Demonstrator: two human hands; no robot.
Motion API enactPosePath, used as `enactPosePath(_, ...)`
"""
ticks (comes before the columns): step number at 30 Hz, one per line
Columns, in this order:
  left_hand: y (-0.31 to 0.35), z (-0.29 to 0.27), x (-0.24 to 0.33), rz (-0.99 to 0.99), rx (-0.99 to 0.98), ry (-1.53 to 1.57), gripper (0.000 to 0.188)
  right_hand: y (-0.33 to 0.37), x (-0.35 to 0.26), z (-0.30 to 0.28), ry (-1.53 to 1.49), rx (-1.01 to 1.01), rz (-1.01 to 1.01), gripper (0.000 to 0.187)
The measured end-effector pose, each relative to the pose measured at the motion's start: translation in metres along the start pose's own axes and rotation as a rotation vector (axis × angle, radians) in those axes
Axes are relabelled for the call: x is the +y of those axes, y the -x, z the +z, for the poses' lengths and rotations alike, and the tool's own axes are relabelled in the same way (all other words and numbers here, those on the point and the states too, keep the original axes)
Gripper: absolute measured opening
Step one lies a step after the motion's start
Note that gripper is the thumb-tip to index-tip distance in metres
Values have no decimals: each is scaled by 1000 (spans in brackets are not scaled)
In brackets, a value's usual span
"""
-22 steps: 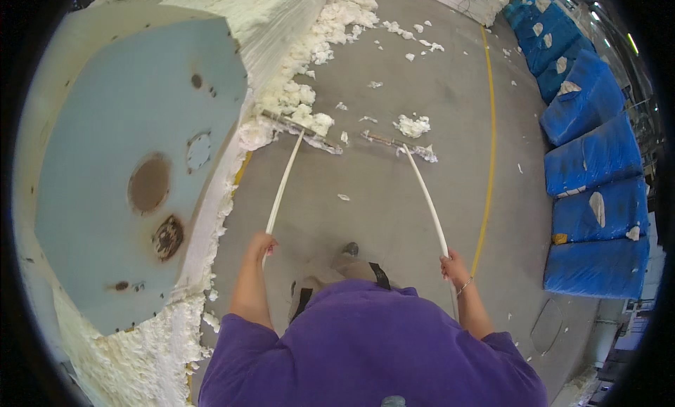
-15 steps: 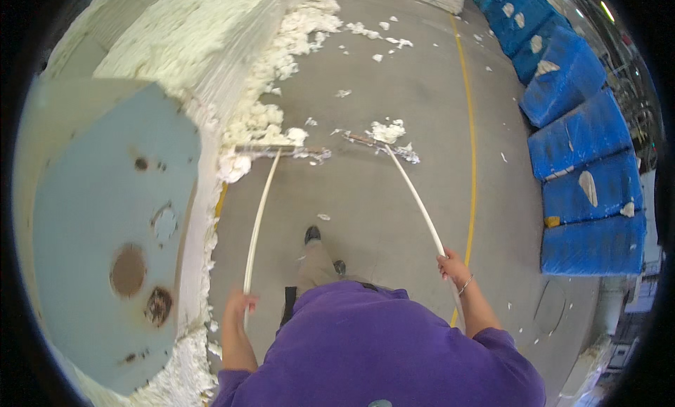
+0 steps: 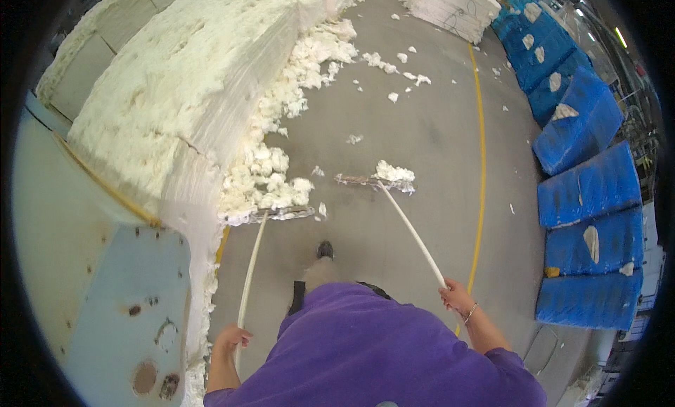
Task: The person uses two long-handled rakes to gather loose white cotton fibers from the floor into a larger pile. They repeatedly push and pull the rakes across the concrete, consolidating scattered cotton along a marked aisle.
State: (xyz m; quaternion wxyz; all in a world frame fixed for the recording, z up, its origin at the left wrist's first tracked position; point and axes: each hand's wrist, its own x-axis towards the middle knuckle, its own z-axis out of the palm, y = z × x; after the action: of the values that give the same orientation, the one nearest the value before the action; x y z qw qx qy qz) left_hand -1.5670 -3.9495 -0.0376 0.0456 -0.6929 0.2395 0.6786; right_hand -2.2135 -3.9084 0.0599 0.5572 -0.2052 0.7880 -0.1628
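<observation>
My left hand (image 3: 228, 338) is closed round the pale handle of one wide-headed floor mop (image 3: 252, 270). That mop's flat head lies on the floor against loose white fluff (image 3: 254, 175), beside the long white fibre stack. Out to the right, my right hand (image 3: 457, 297) grips the white handle of a second floor mop (image 3: 415, 233). Its head rests flat on the floor farther ahead, with a clump of white fluff (image 3: 394, 172) lying along it. A gap of bare floor separates the two heads.
A tall fibre stack (image 3: 165, 105) runs along the left, next to a pale blue machine panel (image 3: 133, 287). Blue-wrapped bales (image 3: 590, 185) line the right, beyond a yellow floor line (image 3: 481, 147). A white bale (image 3: 453, 12) stands far ahead; fluff scraps lie about.
I have moved forward along the floor, so the stack, panel and bales sit lower in view. The left mop head is now nearer to me than the right one. Both hands keep their handles.
</observation>
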Motion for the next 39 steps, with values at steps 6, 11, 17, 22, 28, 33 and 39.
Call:
enactPosePath(6, -80, -5, 155, 253, 73, -426, 21, -103, -106, -1, 162, -5, -133, 45)
enactPosePath(11, -167, 20, 334, 338, 122, -586, 21, -213, -215, -3, 164, -2, -262, 35)
enactPosePath(17, -207, 64, 484, 309, 55, -586, 21, -294, -303, -44, 65, -87, -301, 35)
enactPosePath(22, -140, 96, 471, 399, 65, -242, 23, -283, -330, -115, 81, -79, -286, 40)
enactPosePath(28, -41, 143, 450, 147, 37, 74, 16, -290, -354, -200, 117, -118, -191, 46)
enactPosePath(33, -6, 167, 464, 46, 92, 225, 16, -322, -373, -233, 252, -161, -142, 48)
enactPosePath(39, -69, 154, 505, 8, 29, 162, 16, -388, -416, -237, 475, -142, -191, 48)
